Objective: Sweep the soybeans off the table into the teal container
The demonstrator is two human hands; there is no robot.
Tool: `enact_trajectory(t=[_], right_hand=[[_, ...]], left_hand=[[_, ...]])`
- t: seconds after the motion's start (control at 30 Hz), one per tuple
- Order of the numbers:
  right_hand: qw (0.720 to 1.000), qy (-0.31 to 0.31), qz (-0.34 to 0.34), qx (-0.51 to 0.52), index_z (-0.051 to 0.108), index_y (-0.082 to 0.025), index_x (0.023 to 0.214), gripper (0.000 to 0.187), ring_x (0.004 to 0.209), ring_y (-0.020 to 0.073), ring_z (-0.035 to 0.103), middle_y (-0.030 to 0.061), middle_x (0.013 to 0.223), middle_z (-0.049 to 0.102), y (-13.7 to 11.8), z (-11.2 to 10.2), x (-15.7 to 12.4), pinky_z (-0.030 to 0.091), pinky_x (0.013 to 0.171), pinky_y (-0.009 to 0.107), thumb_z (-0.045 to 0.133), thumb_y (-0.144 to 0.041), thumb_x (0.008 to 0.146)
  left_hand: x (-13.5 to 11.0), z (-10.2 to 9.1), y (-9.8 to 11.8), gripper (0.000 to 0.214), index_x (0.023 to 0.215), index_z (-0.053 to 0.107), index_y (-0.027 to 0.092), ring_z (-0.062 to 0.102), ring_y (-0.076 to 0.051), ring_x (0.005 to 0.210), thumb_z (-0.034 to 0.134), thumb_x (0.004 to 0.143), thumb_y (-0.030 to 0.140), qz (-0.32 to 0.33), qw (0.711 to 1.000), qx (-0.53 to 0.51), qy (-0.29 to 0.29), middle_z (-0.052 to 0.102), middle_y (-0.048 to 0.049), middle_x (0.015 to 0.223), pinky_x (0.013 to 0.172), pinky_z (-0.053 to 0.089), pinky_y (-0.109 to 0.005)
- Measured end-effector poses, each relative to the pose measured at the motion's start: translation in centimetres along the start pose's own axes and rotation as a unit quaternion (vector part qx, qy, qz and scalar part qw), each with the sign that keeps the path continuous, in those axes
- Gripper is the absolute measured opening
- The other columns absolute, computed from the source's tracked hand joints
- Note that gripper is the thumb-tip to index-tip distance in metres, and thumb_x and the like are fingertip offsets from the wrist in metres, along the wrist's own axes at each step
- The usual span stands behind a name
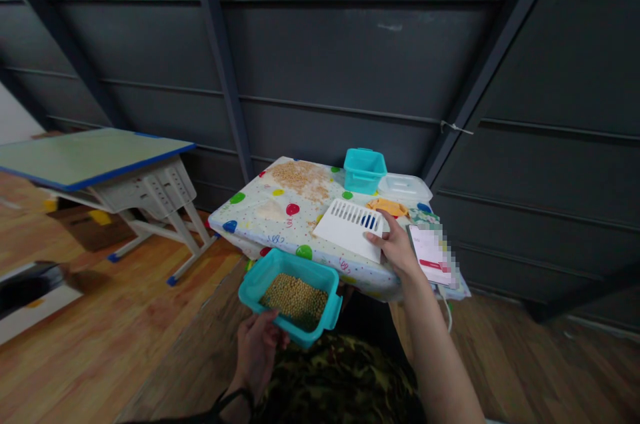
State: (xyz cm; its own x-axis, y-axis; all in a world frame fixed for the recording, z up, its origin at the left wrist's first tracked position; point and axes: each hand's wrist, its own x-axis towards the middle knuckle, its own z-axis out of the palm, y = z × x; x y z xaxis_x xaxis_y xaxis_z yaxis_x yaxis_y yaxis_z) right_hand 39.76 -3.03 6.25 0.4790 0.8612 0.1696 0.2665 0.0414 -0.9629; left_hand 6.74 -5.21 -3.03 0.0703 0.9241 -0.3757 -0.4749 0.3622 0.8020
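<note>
My left hand (261,343) grips the near rim of a teal plastic tub (253,272), held low in front of the table's near edge. Round, pale yellow beans, like soybeans (296,297), cover the tub's bottom. At the table, my right hand (393,244) is closed on the right end of a white slotted scoop (345,235), thumb on top. The scoop lies flat on or just over the tablecloth; which one I cannot tell. Beyond it, loose beans (300,177) are spread on the cloth at the far left.
A second teal tub (365,172) stands at the table's back beside a clear plastic lid (406,189). An orange cloth (390,207) lies near my right hand. A phone or tablet (433,256) with a cable rests at the right edge. Another desk (95,156) stands left.
</note>
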Motion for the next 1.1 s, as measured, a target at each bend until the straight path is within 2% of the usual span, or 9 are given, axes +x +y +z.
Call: enact_trajectory(t=[0.17,0.47,0.6,0.7,0.77,0.87,0.97,1.1], right_hand=[[0.999,0.010,0.027,0.015,0.048,-0.018,0.160,0.101,0.078,0.0288,0.073,0.0097,0.098,0.080,-0.5,0.4,-0.6,0.059,0.061,0.035,0.084,-0.049,0.071],[0.998,0.006,0.025,0.049,0.046,-0.024,0.161,0.101,0.078,0.0268,0.076,0.0068,0.101,0.083,-0.7,1.7,-5.3,0.061,0.065,0.035,0.089,-0.051,0.074],[0.995,-0.007,0.038,0.089,0.046,-0.025,0.162,0.105,0.075,0.0271,0.076,0.0065,0.099,0.083,-0.5,1.6,-6.0,0.062,0.063,0.036,0.092,-0.051,0.072],[0.992,0.016,0.031,0.123,0.047,-0.025,0.161,0.106,0.081,0.0283,0.077,0.0084,0.105,0.083,-0.3,1.4,-4.8,0.063,0.067,0.037,0.094,-0.052,0.069],[0.990,0.056,0.013,0.132,0.047,-0.024,0.161,0.108,0.086,0.0299,0.077,0.0110,0.111,0.082,-0.2,1.3,-3.1,0.063,0.070,0.039,0.094,-0.051,0.067],[0.990,0.100,-0.012,0.102,0.051,-0.021,0.159,0.105,0.088,0.0305,0.075,0.0119,0.110,0.081,0.1,1.3,-0.1,0.062,0.070,0.038,0.092,-0.047,0.065],[0.990,0.111,-0.034,0.077,0.057,-0.022,0.154,0.096,0.087,0.0287,0.074,0.0098,0.107,0.080,0.6,1.5,2.0,0.060,0.068,0.036,0.089,-0.041,0.065],[0.991,0.105,-0.045,0.073,0.061,-0.022,0.150,0.091,0.085,0.0275,0.072,0.0086,0.103,0.078,1.1,1.8,2.6,0.058,0.066,0.034,0.086,-0.037,0.064]], left_hand=[[-0.1,0.4,0.3,0.036,0.051,0.066,0.020,0.056,-0.017,0.036,0.095,0.056,0.040,0.007,1.000,-0.010,-0.004,0.060,0.0007,0.042,0.038,0.042,-0.029],[-0.1,0.4,0.2,0.039,0.050,0.066,0.019,0.057,-0.018,0.037,0.096,0.056,0.043,0.002,1.000,-0.007,-0.006,0.061,0.0003,0.042,0.038,0.043,-0.029],[-0.4,0.6,0.3,0.038,0.051,0.067,0.018,0.057,-0.017,0.036,0.096,0.057,0.043,0.001,1.000,-0.006,-0.015,0.062,-0.0006,0.043,0.037,0.042,-0.028],[-0.6,0.8,0.6,0.038,0.051,0.067,0.019,0.057,-0.018,0.036,0.095,0.057,0.043,-0.001,1.000,-0.005,-0.011,0.062,-0.0004,0.044,0.037,0.042,-0.028],[-0.7,0.8,0.7,0.037,0.051,0.066,0.019,0.056,-0.018,0.036,0.095,0.056,0.042,-0.003,1.000,-0.007,-0.005,0.061,0.0003,0.043,0.037,0.041,-0.029],[-0.7,0.9,0.7,0.038,0.049,0.064,0.019,0.055,-0.018,0.034,0.094,0.053,0.041,-0.001,1.000,-0.006,0.001,0.058,0.0008,0.041,0.035,0.039,-0.028],[-0.8,1.1,0.8,0.037,0.048,0.062,0.020,0.054,-0.017,0.035,0.093,0.054,0.040,0.009,1.000,-0.004,0.007,0.057,0.0014,0.041,0.036,0.038,-0.028],[-0.9,1.2,0.9,0.036,0.049,0.063,0.020,0.053,-0.016,0.034,0.093,0.055,0.040,0.009,1.000,0.000,0.010,0.057,0.0010,0.040,0.036,0.038,-0.027]])
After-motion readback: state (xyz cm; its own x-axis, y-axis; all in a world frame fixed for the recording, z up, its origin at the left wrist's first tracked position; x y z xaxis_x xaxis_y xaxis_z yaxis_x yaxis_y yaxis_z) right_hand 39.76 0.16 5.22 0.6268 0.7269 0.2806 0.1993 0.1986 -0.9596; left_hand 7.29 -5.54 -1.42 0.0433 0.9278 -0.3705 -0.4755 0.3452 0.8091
